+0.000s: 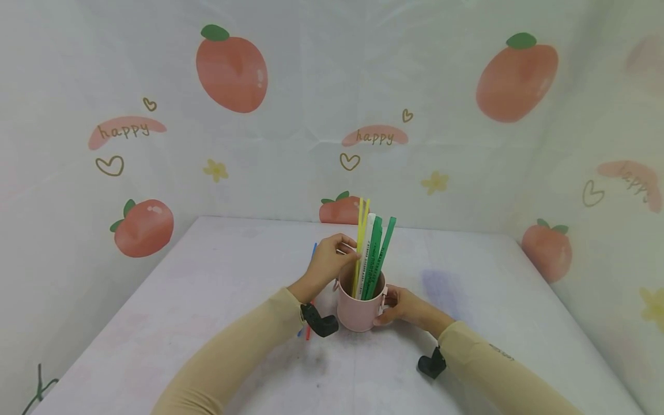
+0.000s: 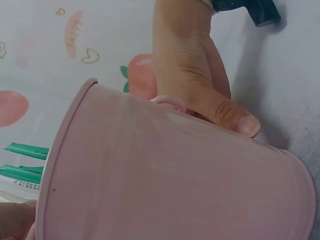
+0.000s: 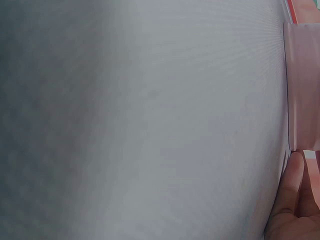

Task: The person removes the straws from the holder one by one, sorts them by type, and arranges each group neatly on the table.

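"How're you posed rn?"

"My left hand (image 1: pixel 330 255) comes in from the near left, raised at the rim of the pink cup (image 1: pixel 357 314), thumb and fingers pinching the 2 yellow sticks (image 1: pixel 360 225). My right hand (image 1: pixel 404 306) sits lower, gripping the cup's right side by the handle (image 1: pixel 384 295)."

"Cup upright?"

"Yep, on the table (image 1: pixel 233 271), green sticks (image 1: pixel 374 259) leaning inside. A blue stick (image 1: pixel 314 249) lies left, past my wrist."
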Demonstrator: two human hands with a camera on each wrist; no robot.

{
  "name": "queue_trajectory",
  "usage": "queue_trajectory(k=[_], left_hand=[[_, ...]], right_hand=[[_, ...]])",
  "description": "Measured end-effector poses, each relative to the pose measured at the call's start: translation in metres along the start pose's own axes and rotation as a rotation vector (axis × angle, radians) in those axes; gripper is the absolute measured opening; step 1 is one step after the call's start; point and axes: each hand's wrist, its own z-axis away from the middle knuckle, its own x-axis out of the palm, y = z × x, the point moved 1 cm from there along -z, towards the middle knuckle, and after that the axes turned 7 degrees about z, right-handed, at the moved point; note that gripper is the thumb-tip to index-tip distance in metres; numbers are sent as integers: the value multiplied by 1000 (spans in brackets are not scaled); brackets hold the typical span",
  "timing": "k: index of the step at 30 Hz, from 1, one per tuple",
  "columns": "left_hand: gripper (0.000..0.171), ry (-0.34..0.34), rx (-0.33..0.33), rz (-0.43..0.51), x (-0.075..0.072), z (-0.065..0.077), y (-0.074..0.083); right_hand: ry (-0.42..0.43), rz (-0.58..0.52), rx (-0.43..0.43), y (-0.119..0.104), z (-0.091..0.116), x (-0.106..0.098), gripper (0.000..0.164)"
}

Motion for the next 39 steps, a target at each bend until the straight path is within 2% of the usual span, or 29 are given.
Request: queue_trajectory(k=[8, 22, 39], left_hand=[[18, 0, 5, 23, -2, 0, 2], [18, -8, -25, 40, -4, 2, 4], [17, -2, -50, 86, -6, 2, 2]], right_hand=[[-2, 2, 9, 0, 0, 0, 75], [-2, -8, 16, 1, -1, 0, 71], [-8, -13, 16, 0, 0, 0, 75]])
